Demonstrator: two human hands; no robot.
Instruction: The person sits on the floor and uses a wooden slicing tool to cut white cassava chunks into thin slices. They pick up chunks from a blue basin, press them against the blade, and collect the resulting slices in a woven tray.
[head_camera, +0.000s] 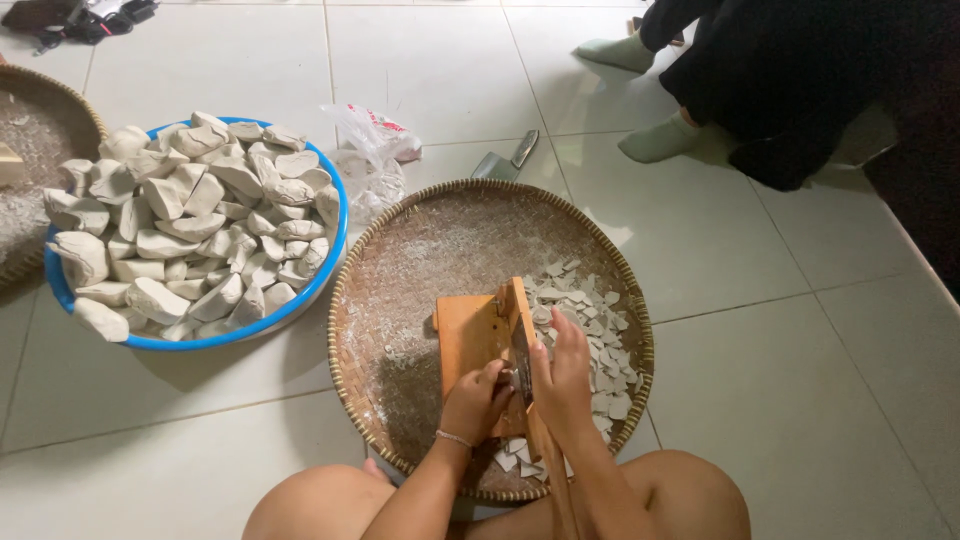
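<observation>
While chunks (190, 215) fill the basin (60, 290), slices (600, 345) litter the tray (400, 250).

Woven cane tray (400, 250), rough and dusted white; smooth orange-brown wooden slicer board (470, 335) with dull metal blade; chalky, matt white slices (600, 340); matt, pale lumps (190, 215) heaped in glossy blue plastic basin (335, 190); crinkled clear plastic bag (370, 150); glossy white floor tiles (800, 380); metal cleaver (505, 160).

white tiled floor (820, 400) | round woven tray (400, 290) at centre | blue-rimmed basin (335, 235) just left of it | cleaver (505, 160) and plastic bag (375, 150) behind it | second woven tray (60, 115) far left
</observation>
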